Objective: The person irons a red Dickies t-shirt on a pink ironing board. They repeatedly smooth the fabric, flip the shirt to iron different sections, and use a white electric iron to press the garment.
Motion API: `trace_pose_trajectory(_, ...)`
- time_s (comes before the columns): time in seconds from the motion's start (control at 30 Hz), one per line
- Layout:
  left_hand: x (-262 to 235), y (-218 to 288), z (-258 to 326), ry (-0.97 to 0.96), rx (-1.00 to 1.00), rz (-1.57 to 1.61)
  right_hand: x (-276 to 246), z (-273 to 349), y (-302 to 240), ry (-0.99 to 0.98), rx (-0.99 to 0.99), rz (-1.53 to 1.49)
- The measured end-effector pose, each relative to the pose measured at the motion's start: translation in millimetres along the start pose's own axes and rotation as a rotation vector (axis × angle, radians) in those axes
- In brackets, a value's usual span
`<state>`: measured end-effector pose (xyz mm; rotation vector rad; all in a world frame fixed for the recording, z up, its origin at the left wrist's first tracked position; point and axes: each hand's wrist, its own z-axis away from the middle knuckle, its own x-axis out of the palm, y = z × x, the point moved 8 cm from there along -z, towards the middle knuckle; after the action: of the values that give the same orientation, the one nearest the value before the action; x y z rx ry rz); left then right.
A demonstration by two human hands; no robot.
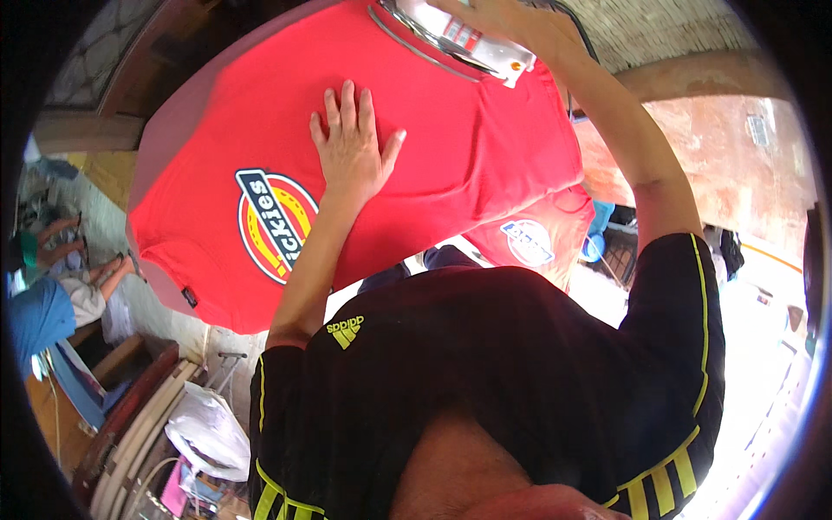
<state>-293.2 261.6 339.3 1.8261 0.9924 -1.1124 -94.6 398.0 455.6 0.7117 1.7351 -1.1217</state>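
- Red T-shirt [451, 147]: spread flat on the counter, round blue-yellow-white emblem [276, 224] at its left part; collar toward the top edge of the view
- Left hand [351, 143]: open, palm down, fingers spread, pressed flat on the middle of the red T-shirt
- Right hand [507, 24]: at the top edge, on a white iron [459, 35] that rests on the upper part of the red T-shirt near the collar; fingers lie over the iron, grip partly cut off by the frame, so whether it clasps cannot be told
- Counter [178, 104]: padded, dull pink cover showing along the left side of the shirt
- Second red T-shirt [542, 238]: same kind of emblem, lying lower right, partly under the first
- Wearer's clothing: black shirt [485, 373] with yellow stripes, filling the lower view
- Room: brick wall [659, 35] at upper right; bright floor at right
- Another person [52, 286], seated low at far left, blue garment
- White plastic bag [208, 429] at lower left, contents not visible
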Motion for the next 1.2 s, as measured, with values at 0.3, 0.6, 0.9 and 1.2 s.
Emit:
trace_pose_trajectory(0.3,53.7,-24.3,-120.2,-0.033,0.067,-0.096,9.1,111.0,-5.8,0.08,0.284,-0.118)
trace_pose_trajectory(0.6,68.8,-10.1,-181.5,0.016,0.133,-0.16,-3.9,95.5,29.0,0.302,0.481,-0.216)
trace_pose_trajectory(0.9,79.1,-23.5,-189.7,0.003,0.14,-0.04,2.2,-15.7,77.7,0.178,0.427,-0.165)
trace_pose_trajectory(1.2,91.2,18.9,-215.0,-0.074,0.181,-0.092,-19.0,105.4,61.5,0.115,0.296,-0.03)
